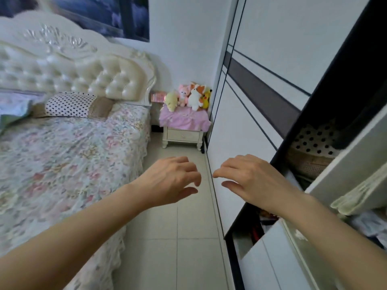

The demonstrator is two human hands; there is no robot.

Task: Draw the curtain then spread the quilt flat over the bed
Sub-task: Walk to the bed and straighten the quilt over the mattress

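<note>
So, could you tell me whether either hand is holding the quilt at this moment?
No, the left hand and right hand hang empty over the floor, fingers loosely curled.

Lighting: soft, even daylight, cool in tone, source not visible; faint shadows only, under the nightstand [184,135] and along the bed [73,153] edge. Glare: mild sheen on the tufted headboard [83,74]. Image quality: strong wide-angle bending of the wardrobe [261,101] lines toward the edges, motion blur at upper left and far right, centre moderately sharp.

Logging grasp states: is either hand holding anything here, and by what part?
Nothing is held. The left hand and right hand both hang empty, fingers loosely curled, over the floor beside the wardrobe.
</note>
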